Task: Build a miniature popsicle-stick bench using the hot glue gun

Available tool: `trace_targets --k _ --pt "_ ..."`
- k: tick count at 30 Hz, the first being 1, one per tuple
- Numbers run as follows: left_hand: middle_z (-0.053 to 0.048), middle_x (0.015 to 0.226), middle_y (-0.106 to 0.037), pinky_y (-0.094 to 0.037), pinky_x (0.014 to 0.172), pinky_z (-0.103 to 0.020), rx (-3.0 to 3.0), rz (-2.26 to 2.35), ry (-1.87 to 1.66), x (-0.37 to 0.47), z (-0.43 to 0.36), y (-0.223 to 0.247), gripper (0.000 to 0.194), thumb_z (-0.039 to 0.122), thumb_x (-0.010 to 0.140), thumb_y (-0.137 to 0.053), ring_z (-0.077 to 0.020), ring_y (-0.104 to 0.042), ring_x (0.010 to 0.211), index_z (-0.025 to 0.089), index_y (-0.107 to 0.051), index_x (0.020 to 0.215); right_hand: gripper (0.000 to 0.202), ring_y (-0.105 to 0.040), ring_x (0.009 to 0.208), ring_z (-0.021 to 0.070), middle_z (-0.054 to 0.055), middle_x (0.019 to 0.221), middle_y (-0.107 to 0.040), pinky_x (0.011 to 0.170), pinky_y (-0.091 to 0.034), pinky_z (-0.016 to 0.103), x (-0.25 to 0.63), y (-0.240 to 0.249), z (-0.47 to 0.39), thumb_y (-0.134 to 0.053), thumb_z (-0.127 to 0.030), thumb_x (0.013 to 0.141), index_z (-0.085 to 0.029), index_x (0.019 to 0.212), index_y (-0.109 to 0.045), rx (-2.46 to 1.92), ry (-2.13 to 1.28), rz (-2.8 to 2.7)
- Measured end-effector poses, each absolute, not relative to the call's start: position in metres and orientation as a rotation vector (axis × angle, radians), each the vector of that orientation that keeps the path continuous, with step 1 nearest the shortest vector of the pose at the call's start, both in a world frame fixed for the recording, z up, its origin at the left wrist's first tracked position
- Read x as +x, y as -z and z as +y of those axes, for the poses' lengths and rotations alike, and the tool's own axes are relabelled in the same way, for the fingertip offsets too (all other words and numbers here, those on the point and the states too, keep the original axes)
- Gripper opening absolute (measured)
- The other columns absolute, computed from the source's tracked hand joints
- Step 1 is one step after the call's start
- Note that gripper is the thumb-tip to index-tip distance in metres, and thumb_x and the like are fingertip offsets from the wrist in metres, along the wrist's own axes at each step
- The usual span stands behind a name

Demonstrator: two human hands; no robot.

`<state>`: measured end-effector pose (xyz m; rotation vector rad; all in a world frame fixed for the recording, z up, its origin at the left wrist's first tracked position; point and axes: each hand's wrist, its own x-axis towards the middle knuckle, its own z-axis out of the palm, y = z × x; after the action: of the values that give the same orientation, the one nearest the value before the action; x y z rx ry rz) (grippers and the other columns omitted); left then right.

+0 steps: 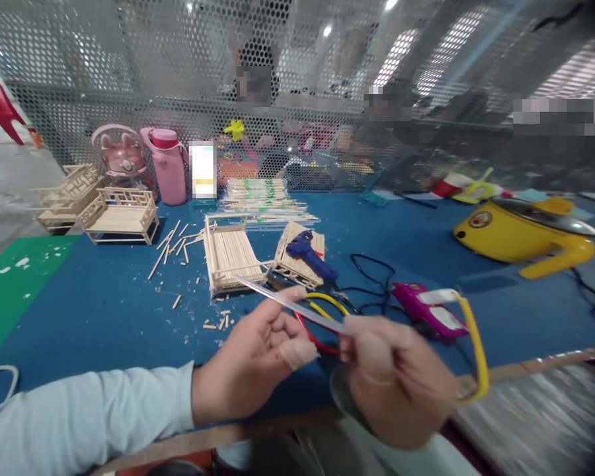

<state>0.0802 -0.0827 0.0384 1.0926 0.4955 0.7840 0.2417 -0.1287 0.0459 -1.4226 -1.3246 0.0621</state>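
My right hand pinches one end of a thin translucent stick, which looks like a glue stick and slants up to the left. Under its middle, my left hand has its fingers loosely curled and thumb apart, with nothing gripped in them. Beyond the stick's far end stands a small wooden frame made of sticks. A blue glue gun lies on another small stick piece. Partly behind my hands are red and yellow handles of tools.
Finished stick benches, a pink bottle, a lit phone and bundled sticks line the back. Loose stick pieces lie left. At right are a purple tool, black cables and a yellow pot. Mesh stands behind.
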Motion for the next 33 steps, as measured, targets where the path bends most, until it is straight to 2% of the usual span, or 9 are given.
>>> trace_targets --k 3,5,7,11,17,21,25,29,33 --pt "0.003 0.062 -0.049 -0.029 0.046 -0.019 1.183 0.586 -0.917 0.076 -0.08 -0.051 0.033 0.048 0.082 -0.061 -0.0051 -0.037 0.049 0.015 -0.059 0.087 0.021 -0.052 0.044 0.0122 -0.002 0.053 -0.06 0.047 -0.042 0.026 0.215 -0.042 -0.13 -0.054 -0.03 0.084 -0.022 0.069 -0.065 -1.406 -0.258 -1.407" --pt "0.004 0.055 -0.044 -0.029 0.045 -0.019 1.239 0.666 -0.895 0.071 -0.074 -0.054 0.037 0.05 0.085 -0.055 -0.0052 -0.037 0.045 0.015 -0.053 0.071 0.035 -0.05 0.044 0.0112 -0.001 0.047 -0.055 0.048 -0.041 0.024 0.206 -0.046 -0.124 -0.05 -0.034 0.086 -0.02 0.055 -0.058 -1.472 -0.492 -1.422" --pt "0.005 0.054 -0.043 -0.029 0.044 -0.019 1.274 0.672 -0.827 0.065 -0.067 -0.055 0.04 0.053 0.084 -0.053 -0.005 -0.037 0.044 0.015 -0.05 0.07 0.043 -0.045 0.04 0.01 -0.001 0.043 -0.051 0.043 -0.038 0.023 0.205 -0.049 -0.118 -0.047 -0.043 0.085 -0.019 0.05 -0.051 -1.494 -0.86 -1.369" --pt "0.005 0.061 -0.048 -0.032 0.045 -0.019 1.285 0.543 -0.709 0.056 -0.056 -0.054 0.043 0.055 0.081 -0.057 -0.0047 -0.039 0.046 0.014 -0.055 0.094 0.049 -0.031 0.031 0.0076 -0.003 0.036 -0.045 0.033 -0.023 0.021 0.213 -0.047 -0.114 -0.046 -0.062 0.079 -0.021 0.053 -0.045 -1.351 -1.478 -1.288" --pt "0.008 0.061 -0.044 -0.03 0.044 -0.018 1.185 0.436 -0.728 0.056 -0.047 -0.047 0.046 0.052 0.08 -0.06 -0.0043 -0.036 0.045 0.016 -0.046 0.104 0.056 -0.03 0.04 0.008 -0.004 0.039 -0.032 0.042 -0.026 0.025 0.231 -0.058 -0.116 -0.043 -0.05 0.086 -0.021 0.04 -0.033 -1.497 -0.892 -1.666" --pt "0.008 0.062 -0.044 -0.03 0.045 -0.019 1.241 0.491 -0.715 0.058 -0.049 -0.044 0.045 0.052 0.083 -0.057 -0.0051 -0.037 0.046 0.017 -0.043 0.108 0.025 -0.04 0.05 0.01 -0.004 0.054 -0.044 0.048 -0.033 0.023 0.233 -0.072 -0.115 -0.053 -0.036 0.081 -0.02 0.062 -0.054 -1.561 -0.753 -1.809" --pt "0.007 0.065 -0.043 -0.032 0.052 -0.02 1.335 0.505 -0.695 0.058 -0.055 -0.045 0.042 0.049 0.086 -0.053 -0.0066 -0.038 0.053 0.017 -0.043 0.112 0.027 -0.039 0.053 0.0097 -0.004 0.055 -0.044 0.05 -0.033 0.023 0.223 -0.073 -0.111 -0.05 -0.036 0.082 -0.02 0.06 -0.048 -1.523 -0.785 -1.837" --pt "0.006 0.067 -0.041 -0.032 0.053 -0.02 1.363 0.432 -0.587 0.055 -0.057 -0.045 0.042 0.048 0.09 -0.048 -0.0073 -0.037 0.055 0.018 -0.041 0.118 0.035 -0.04 0.051 0.0091 -0.003 0.052 -0.045 0.05 -0.033 0.023 0.22 -0.065 -0.105 -0.044 -0.036 0.085 -0.02 0.054 -0.045 -1.288 -1.165 -1.842" --pt "0.005 0.069 -0.04 -0.033 0.055 -0.021 1.439 0.368 -0.546 0.053 -0.058 -0.04 0.043 0.047 0.091 -0.045 -0.0079 -0.038 0.057 0.018 -0.039 0.122 0.031 -0.037 0.043 0.0082 -0.004 0.045 -0.043 0.044 -0.03 0.023 0.218 -0.054 -0.105 -0.047 -0.036 0.077 -0.02 0.05 -0.044 -1.2 -1.398 -1.572"
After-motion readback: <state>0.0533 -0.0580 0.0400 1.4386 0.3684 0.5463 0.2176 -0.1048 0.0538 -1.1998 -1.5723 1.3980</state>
